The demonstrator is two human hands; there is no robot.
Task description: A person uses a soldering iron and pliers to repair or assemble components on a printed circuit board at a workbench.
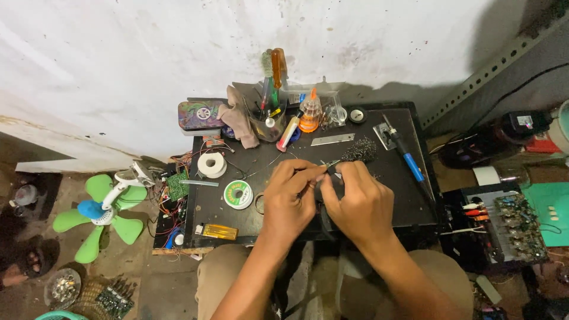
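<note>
Both my hands meet over the middle of a small black work table. My left hand pinches a thin metal tool or wire whose tip pokes out toward a ball of steel wool. My right hand is closed on a small dark part pressed against my left fingertips; the part itself is mostly hidden. A blue-handled soldering iron lies to the right of my hands, untouched.
A green solder spool, a white spool, a yellow lighter and a cup of screwdrivers sit on the table. A green fan and circuit boards lie on the floor at either side.
</note>
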